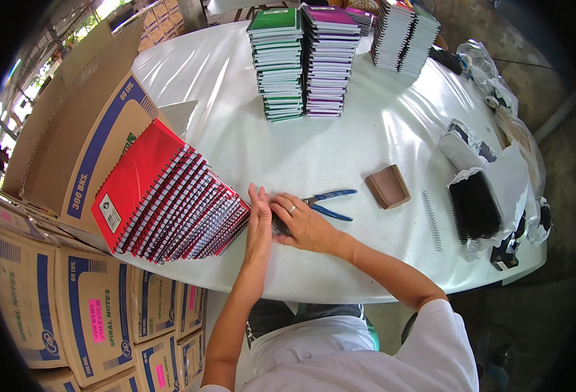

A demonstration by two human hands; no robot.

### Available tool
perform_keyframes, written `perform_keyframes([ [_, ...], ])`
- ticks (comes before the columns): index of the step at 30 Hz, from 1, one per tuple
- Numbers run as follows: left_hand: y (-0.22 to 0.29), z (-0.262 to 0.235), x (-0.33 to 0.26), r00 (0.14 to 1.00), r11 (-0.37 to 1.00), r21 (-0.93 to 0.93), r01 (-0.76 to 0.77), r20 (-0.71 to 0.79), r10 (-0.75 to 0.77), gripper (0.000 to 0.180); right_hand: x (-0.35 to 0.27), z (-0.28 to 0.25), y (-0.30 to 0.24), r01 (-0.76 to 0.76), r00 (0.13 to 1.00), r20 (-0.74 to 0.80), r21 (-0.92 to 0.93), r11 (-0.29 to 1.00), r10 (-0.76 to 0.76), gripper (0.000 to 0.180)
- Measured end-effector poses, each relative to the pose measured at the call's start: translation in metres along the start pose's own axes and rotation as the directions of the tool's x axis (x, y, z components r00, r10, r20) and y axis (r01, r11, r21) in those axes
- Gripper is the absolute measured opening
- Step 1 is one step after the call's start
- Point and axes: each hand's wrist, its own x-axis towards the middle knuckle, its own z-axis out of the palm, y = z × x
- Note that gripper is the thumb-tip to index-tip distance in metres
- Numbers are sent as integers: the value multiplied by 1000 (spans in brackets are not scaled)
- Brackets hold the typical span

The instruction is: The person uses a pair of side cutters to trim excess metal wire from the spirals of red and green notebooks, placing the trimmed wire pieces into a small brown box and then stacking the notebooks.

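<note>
My left hand (259, 219) stands on edge close to the right side of a tall, leaning stack of red spiral notebooks (164, 176), its fingers stretched out and held close together. Beside it my right hand (304, 225), with a ring, bends its fingers over a small dark grey thing (279, 227). Most of that thing is hidden between the two hands, so its kind cannot be made out. Pliers with blue handles (334, 194) lie just beyond the right hand, their jaws partly covered by it.
Green (276, 72) and purple notebook stacks (329, 65) stand at the far side. To the right are a brown open box (388, 187), a loose wire spiral (432, 221) and dark spirals in paper (476, 206). An open carton (95, 150) and stacked cartons (92, 313) line the left.
</note>
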Motion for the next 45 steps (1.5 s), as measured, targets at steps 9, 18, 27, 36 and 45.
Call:
perform_keyframes([
  [9, -12, -10, -10, 986, 970, 197, -142, 114, 122, 65, -5, -2, 21, -38, 995, -99, -142, 989, 24, 21],
  [18, -5, 22, -37, 903, 257, 865, -430, 411, 126, 72, 3, -133, 75, -216, 669, -146, 900, 379, 729, 11],
  [27, 10, 55, -24, 854, 436, 742, -510, 496, 156, 77, -159, -353, 253, -790, 533, -429, 57, 611, 729, 20],
  [36, 29, 236, 76, 812, 881, 236, -410, 533, 235, 49, -163, -362, 248, -870, 492, -237, -158, 466, 838, 29],
  [45, 18, 425, 143, 858, 890, 280, -360, 474, 197, 65, -149, -351, 160, -717, 438, -833, -98, 690, 337, 17],
])
